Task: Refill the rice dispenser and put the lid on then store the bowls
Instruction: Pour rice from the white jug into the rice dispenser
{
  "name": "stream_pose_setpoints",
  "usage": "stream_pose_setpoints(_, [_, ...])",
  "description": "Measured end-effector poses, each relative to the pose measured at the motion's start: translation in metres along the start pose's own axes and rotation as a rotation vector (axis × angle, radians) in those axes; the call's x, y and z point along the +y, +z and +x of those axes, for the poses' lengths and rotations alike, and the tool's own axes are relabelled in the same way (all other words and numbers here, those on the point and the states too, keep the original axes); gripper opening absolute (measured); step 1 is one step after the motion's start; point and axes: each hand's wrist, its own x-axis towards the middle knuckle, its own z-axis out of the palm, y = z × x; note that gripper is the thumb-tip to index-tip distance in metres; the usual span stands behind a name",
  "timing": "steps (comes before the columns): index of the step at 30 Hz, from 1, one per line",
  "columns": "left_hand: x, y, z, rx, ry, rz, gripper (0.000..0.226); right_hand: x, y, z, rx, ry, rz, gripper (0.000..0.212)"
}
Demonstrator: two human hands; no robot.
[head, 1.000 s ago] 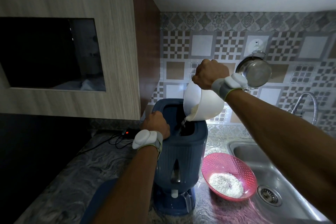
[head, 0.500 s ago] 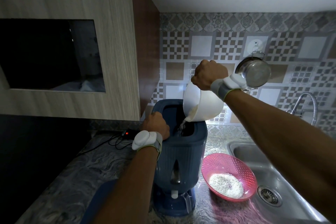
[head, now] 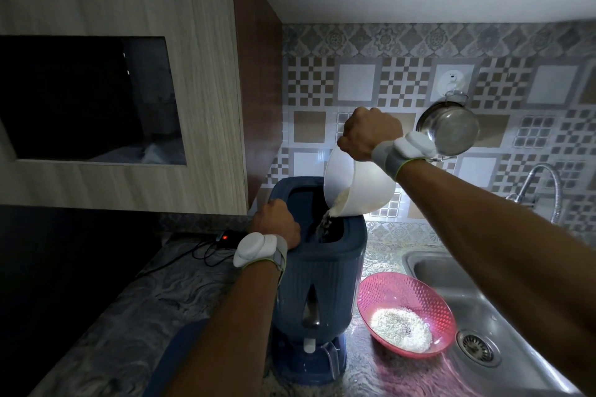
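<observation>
A tall blue rice dispenser stands on the counter with its top open. My right hand grips the rim of a white bowl, tilted steeply over the opening, and rice streams from its lip into the dispenser. My left hand holds the dispenser's top left edge, fingers curled over the rim. A pink bowl with a heap of rice sits on the counter to the dispenser's right. A blue piece, maybe the lid, lies at the lower left, mostly hidden by my left arm.
A steel sink with a tap lies at the right. A steel pot hangs on the tiled wall. A wooden cabinet hangs close at the left. A small black device with a red light and cables sits behind the dispenser.
The white bowl has tipped a little further and rice keeps flowing out. My left hand stays on the dispenser's rim.
</observation>
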Motion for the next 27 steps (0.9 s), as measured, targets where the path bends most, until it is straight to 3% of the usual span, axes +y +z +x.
stream_pose_setpoints(27, [0.0029,-0.0028,-0.0032,0.005,-0.008,0.036,0.023,0.0048,0.0071,0.0063,-0.001,-0.030,-0.037,0.024])
